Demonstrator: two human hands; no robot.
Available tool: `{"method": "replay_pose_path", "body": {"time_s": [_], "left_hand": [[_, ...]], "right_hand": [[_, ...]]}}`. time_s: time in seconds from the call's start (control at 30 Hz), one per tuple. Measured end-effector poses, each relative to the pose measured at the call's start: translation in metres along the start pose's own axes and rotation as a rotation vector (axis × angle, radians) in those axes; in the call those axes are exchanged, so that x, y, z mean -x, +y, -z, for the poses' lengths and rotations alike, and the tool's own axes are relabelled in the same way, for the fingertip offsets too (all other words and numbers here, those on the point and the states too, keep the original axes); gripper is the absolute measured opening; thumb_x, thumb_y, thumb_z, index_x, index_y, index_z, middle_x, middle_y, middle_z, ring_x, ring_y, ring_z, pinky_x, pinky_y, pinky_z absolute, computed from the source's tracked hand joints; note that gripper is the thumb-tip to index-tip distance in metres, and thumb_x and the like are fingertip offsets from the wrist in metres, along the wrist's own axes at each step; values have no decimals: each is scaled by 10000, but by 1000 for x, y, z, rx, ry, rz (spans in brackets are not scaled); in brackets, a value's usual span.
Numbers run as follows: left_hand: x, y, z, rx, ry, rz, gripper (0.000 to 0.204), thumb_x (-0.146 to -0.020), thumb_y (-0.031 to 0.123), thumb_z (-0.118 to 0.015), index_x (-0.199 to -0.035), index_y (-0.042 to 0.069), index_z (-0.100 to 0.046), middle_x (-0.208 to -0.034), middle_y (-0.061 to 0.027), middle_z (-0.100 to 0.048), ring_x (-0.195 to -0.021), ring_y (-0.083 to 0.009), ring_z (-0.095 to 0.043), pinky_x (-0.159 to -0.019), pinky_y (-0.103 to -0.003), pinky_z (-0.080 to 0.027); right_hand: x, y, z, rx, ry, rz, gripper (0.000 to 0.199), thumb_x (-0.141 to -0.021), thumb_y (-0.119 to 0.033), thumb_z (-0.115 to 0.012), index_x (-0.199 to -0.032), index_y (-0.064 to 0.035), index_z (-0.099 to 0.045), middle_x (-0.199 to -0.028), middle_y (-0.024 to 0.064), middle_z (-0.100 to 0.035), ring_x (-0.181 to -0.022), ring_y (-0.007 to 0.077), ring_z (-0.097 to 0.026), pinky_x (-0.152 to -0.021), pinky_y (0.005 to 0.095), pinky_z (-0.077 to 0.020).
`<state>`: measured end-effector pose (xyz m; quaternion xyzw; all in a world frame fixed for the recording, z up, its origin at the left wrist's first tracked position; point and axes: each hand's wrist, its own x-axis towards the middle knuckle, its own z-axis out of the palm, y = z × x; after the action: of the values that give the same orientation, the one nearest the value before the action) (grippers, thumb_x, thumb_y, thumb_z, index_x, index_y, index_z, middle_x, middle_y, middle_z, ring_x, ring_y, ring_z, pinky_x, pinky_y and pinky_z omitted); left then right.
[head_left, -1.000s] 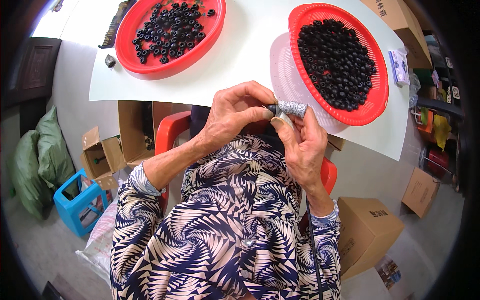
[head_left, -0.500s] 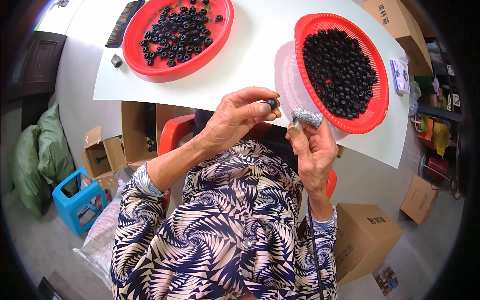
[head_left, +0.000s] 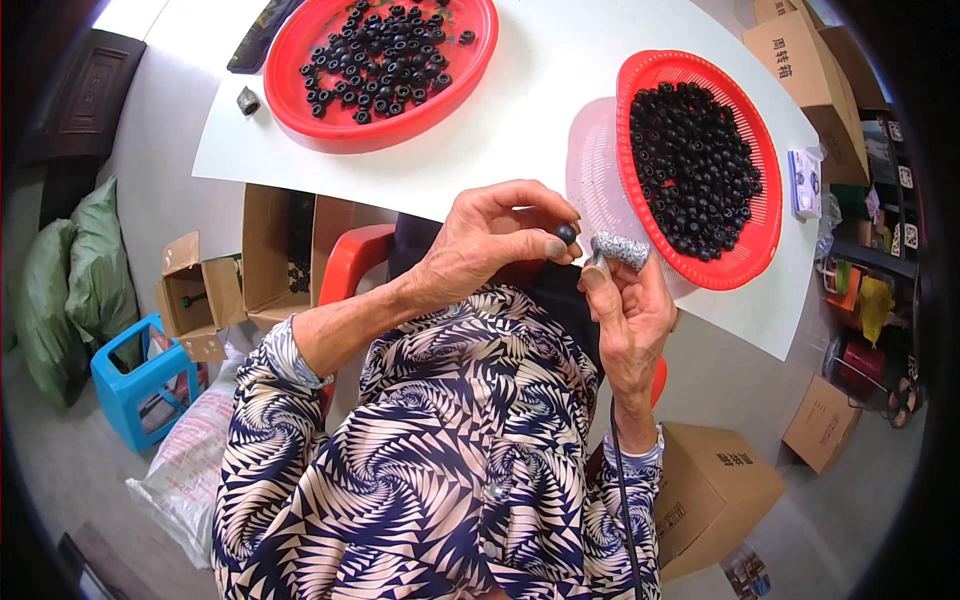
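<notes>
Between the thumb and fingertips of my left hand (head_left: 490, 240) is a small round black bead-like piece (head_left: 566, 234). My right hand (head_left: 635, 315) is closed around a small tool (head_left: 622, 248) with a silvery, speckled wrapped handle; its thin end lies by my thumb, a little right of the black piece. Both hands are held over the table's near edge. Just beyond my right hand, a red mesh basket (head_left: 738, 280) holds a heap of similar black pieces (head_left: 695, 170). Farther left, a red round tray (head_left: 375, 138) carries more black pieces (head_left: 400, 55), many with open holes showing.
On the white table (head_left: 530, 120) lie a small grey piece (head_left: 248, 101) at left and a white-and-purple box (head_left: 804, 183) at right. Cardboard boxes (head_left: 715, 490) stand around, with a blue stool (head_left: 140, 390) and green sacks (head_left: 95, 290) at left.
The view has shifted, so the table things sit lower and farther right. My left hand has brought the black piece slightly closer to the tool; both grips are the same.
</notes>
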<state>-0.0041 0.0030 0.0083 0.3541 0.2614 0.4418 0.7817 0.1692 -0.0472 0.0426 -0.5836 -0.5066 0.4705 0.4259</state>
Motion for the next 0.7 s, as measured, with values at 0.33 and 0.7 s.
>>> {"method": "replay_pose_path", "body": {"time_s": [0.33, 0.7], "left_hand": [[1, 3, 2, -79, 3, 25, 196, -808, -63, -579, -1001, -38, -596, -925, -87, -601, -837, -147, -618, -786, -270, -521], [-2, -4, 4, -111, 40, 137, 108, -803, -69, -599, -899, -73, -649, -890, -130, -629, -784, -181, -650, -684, -261, -562]], "right_hand": [[-2, 1, -2, -30, -14, -20, 237, -844, -82, -646, -1004, 48, -529, -874, 99, -638, -697, 65, -554, -580, 191, -433], [1, 2, 2, -48, -42, -31, 210, -856, -51, -608, -1013, 59, -521, -896, 95, -615, -771, 94, -554, -672, 216, -443]]}}
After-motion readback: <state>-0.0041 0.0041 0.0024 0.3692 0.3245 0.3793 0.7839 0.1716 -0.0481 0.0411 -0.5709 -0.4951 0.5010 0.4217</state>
